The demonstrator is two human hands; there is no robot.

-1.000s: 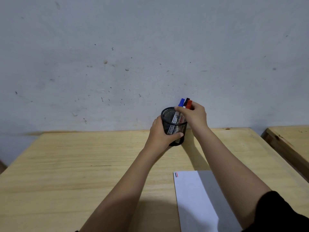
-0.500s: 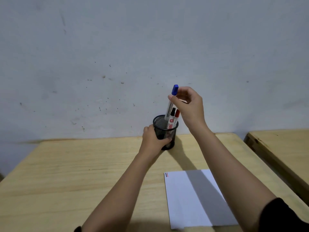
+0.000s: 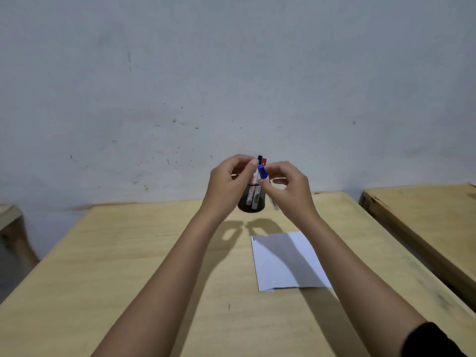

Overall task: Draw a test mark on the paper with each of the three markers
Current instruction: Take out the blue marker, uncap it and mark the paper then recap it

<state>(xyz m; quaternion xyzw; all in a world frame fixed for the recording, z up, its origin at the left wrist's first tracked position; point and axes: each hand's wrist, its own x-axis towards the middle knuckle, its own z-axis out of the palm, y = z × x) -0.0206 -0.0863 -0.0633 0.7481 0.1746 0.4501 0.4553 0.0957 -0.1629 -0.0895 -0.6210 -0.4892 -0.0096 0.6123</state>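
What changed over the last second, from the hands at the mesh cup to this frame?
The right hand lifted the blue marker out of the mesh cup and holds it in front of it. The left hand let go of the cup and came up to the marker's blue cap. The black and red markers stayed in the cup; the paper stayed on the table, its small marks unchanged.

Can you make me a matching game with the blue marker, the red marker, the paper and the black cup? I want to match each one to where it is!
Things:
1. blue marker
2. red marker
3. paper
4. black cup

Places:
A. lying flat on the table
B. held in the right hand
C. standing at the back of the table, near the wall
D. standing in the cup

Pairs: 1-B, 2-D, 3-A, 4-C
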